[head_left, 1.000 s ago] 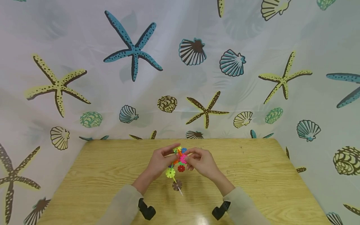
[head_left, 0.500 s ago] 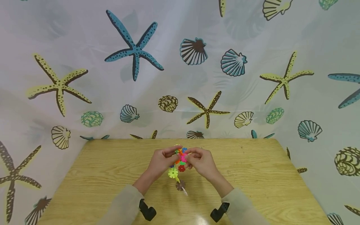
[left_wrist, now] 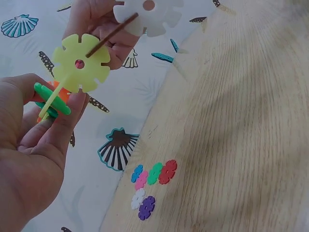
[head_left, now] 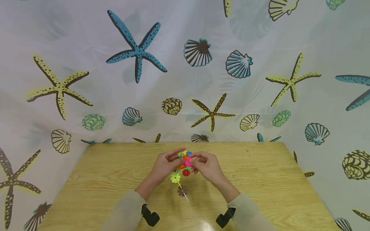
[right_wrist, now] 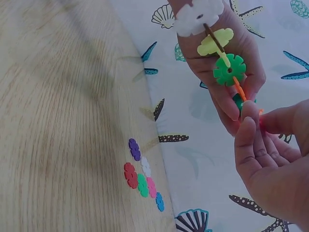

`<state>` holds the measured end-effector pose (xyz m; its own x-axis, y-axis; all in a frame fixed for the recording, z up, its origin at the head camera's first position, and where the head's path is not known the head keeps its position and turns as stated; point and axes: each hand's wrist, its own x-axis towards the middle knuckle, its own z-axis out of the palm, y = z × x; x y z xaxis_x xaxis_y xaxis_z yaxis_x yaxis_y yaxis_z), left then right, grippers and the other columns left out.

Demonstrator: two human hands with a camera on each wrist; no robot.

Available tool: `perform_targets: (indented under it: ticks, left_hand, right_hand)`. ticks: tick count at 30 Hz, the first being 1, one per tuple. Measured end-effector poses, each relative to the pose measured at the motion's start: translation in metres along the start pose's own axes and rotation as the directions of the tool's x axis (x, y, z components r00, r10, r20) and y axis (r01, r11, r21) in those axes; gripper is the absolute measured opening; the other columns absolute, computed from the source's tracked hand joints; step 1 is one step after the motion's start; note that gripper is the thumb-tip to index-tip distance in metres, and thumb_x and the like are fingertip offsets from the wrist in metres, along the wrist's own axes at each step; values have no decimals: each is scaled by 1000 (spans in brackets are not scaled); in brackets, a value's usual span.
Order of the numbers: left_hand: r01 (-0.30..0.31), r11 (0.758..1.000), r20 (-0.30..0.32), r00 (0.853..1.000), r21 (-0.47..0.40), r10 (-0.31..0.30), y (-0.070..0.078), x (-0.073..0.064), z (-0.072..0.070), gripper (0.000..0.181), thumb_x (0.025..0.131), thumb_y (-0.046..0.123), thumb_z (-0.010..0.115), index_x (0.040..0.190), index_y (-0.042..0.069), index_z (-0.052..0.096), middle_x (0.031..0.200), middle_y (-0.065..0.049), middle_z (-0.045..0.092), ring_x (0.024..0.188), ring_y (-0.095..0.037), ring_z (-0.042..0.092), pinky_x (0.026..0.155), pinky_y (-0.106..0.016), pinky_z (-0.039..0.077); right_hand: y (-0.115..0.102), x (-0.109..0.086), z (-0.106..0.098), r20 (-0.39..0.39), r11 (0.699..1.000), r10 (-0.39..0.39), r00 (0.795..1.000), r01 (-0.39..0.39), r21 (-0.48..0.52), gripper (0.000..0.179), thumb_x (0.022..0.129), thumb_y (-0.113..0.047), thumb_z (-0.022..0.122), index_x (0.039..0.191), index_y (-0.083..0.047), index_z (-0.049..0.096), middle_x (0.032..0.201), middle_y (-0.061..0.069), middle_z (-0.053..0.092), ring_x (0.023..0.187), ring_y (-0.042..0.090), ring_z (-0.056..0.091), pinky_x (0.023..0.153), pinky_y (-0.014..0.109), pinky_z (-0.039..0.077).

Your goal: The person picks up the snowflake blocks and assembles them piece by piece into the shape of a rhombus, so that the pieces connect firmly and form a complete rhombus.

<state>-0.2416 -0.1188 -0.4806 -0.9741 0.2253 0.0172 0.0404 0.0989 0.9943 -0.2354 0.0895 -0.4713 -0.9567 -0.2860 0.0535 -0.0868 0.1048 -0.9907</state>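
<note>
Above the table, my left hand [head_left: 165,166] grips a chain of interlocked notched plastic discs. A yellow disc [head_left: 175,177], a brown disc [head_left: 182,191] edge and a white disc [left_wrist: 149,14] trail off its free end. Green [right_wrist: 229,70] and orange [right_wrist: 240,89] discs lie nearer my left fingers. My right hand [head_left: 208,166] pinches a pink disc [head_left: 187,161] at the other end, close against the left fingertips. Whether the pink disc is slotted into the chain is hidden by the fingers.
Several loose discs lie on the wooden table [head_left: 245,179] beyond the hands: red [left_wrist: 168,172], green [left_wrist: 154,174], pink [left_wrist: 140,180], blue [left_wrist: 137,173], white [left_wrist: 138,198] and purple [left_wrist: 147,208]. A patterned cloth [head_left: 185,83] surrounds the table's back and sides.
The chain's free end swung slightly right, then back left. Both hands stay almost in place, fingertips still together at the pink disc.
</note>
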Motion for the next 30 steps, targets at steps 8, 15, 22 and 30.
perform_targets:
  ticks: [8,15,22,30]
  left_hand:
    - [46,998,30,999,-42,-45,0,3,-3,62,99,5,66,157,21,51,80,2,70,59,-6,52,63,-26,50]
    - [67,995,78,995,-76,-61,0,4,-4,65,99,-2,65,159,13,47,122,-22,74,96,-16,75,94,-51,63]
    - [69,996,57,996,-51,-67,2,4,-4,64,98,0,67,157,16,50,107,-11,76,86,-19,74,81,-37,65]
    - [93,991,18,996,-96,-91,0,5,-8,62,98,1,67,156,16,51,108,-10,73,88,-29,77,79,-34,66]
  right_hand:
    - [1,1,-1,30,998,-29,999,30,-46,26,102,-10,67,123,3,70,88,27,74,64,10,69,64,25,60]
    - [-1,0,-1,51,997,-39,998,43,-70,24,102,-11,67,123,1,70,86,24,75,64,13,69,68,38,64]
    - [0,0,-4,81,993,-70,994,77,-87,25,102,-14,69,120,3,72,85,26,73,65,13,70,66,33,63]
    - [10,7,-8,15,997,-20,1000,21,-71,28,105,-18,66,121,5,72,82,5,73,65,12,69,64,26,60]
